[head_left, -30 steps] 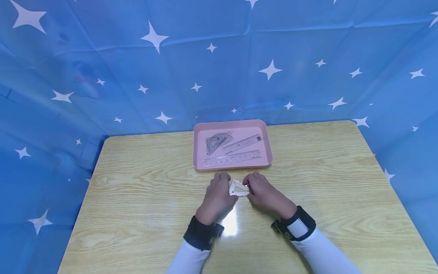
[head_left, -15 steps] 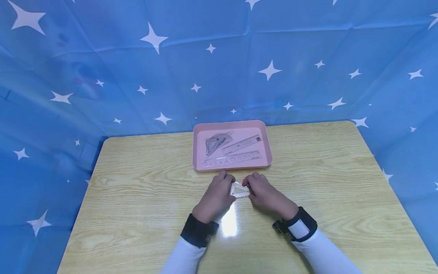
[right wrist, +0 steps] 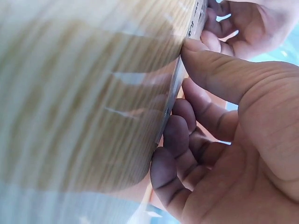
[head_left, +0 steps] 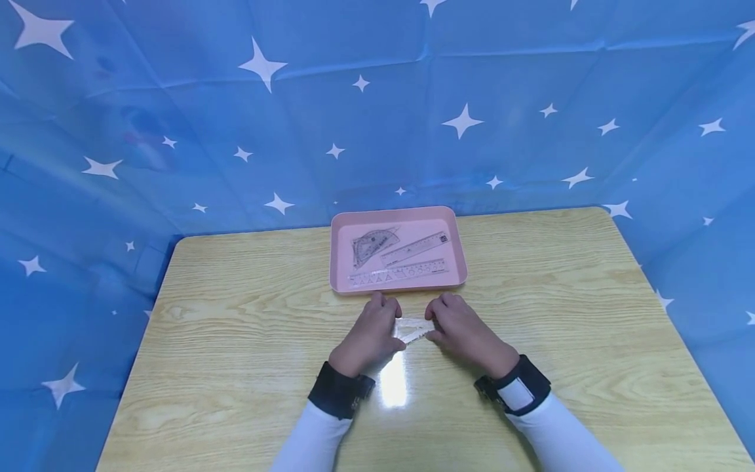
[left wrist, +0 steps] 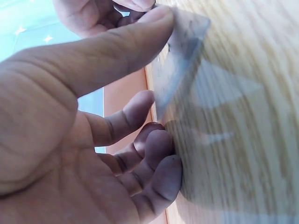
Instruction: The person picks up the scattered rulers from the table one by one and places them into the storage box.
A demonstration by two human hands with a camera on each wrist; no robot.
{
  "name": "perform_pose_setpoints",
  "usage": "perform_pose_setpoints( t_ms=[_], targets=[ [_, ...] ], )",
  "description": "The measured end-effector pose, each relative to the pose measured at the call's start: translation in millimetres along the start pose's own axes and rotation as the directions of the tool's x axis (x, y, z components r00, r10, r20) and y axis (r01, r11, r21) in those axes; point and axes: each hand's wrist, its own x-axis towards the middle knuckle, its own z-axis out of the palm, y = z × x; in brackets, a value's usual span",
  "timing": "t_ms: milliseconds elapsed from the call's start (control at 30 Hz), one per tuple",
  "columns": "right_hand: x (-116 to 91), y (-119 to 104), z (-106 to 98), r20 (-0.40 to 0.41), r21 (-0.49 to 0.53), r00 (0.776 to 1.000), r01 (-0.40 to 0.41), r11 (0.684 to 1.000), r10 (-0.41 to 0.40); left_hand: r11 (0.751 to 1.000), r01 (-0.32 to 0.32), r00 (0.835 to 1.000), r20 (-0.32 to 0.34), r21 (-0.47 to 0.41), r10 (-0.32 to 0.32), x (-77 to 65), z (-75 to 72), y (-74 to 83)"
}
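Note:
A small clear plastic set square (head_left: 414, 322) is between the two hands, just in front of the pink tray. My left hand (head_left: 368, 334) pinches its left end. In the left wrist view the thumb lies on the set square (left wrist: 187, 35), with the other fingers bent near the tabletop. At the opposite end, my right hand (head_left: 464, 332) holds it between thumb and fingers. The right wrist view has the set square (right wrist: 174, 88) almost edge-on, with dark print along it. Fingers cover both of its ends.
Behind the hands stands a shallow pink tray (head_left: 398, 287). Inside lie a clear protractor (head_left: 375, 242), a short ruler (head_left: 415, 249) and a longer ruler with cut-out shapes (head_left: 398, 273). A blue star-patterned cloth (head_left: 307, 118) hangs beyond the wooden table (head_left: 248, 314).
The set square has turned between the fingers, so a straight side now runs along the top. The hands have moved slightly apart. The tray's contents have stayed put.

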Motion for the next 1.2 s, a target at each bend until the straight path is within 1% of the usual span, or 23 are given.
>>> perform_pose_setpoints(
  t_ms=[233, 367, 533, 700, 900, 967, 1067, 1200],
  targets=[
    [2.6, 2.2, -0.5, 0.026, -0.088, 0.998, 0.058, 0.994, -0.056, 1.0, -0.013, 1.0, 0.001, 0.022, 0.013, -0.3, -0.5, 0.8],
    [3.0, 3.2, -1.3, 0.036, -0.102, 0.997, 0.074, 0.992, -0.071, 1.0, -0.007, 1.0, 0.012, 0.024, 0.007, -0.8, -0.6, 0.6],
    [3.4, 3.9, -1.9, 0.057, -0.09, 0.997, 0.065, 0.994, -0.06, 1.0, 0.021, 0.999, 0.037, 0.019, -0.022, 0.3, 0.0, 0.7],
    [3.8, 4.9, -1.0, 0.06, -0.068, 0.997, 0.062, 0.996, -0.058, 0.999, 0.046, 0.998, 0.036, 0.028, -0.047, 1.8, 1.4, 1.6],
    [3.1, 6.5, -0.3, 0.049, -0.045, 0.997, 0.07, 0.997, -0.067, 0.999, 0.047, 0.999, 0.021, 0.026, -0.048, 3.1, 2.7, 3.1],
    [3.0, 6.6, -0.3, 0.051, -0.04, 0.997, 0.061, 0.997, -0.059, 0.999, 0.044, 0.999, 0.017, 0.025, -0.044, 2.7, 2.6, 4.2],
    [3.1, 6.2, -0.1, 0.049, -0.039, 0.997, 0.054, 0.998, -0.052, 0.999, 0.051, 0.998, 0.021, 0.007, -0.051, 1.3, 2.3, 6.5],
    [3.2, 4.7, 0.4, 0.042, -0.038, 0.998, 0.047, 0.998, -0.045, 0.996, 0.073, 0.997, 0.021, -0.057, -0.072, -0.3, 1.4, 9.2]
  ],
)
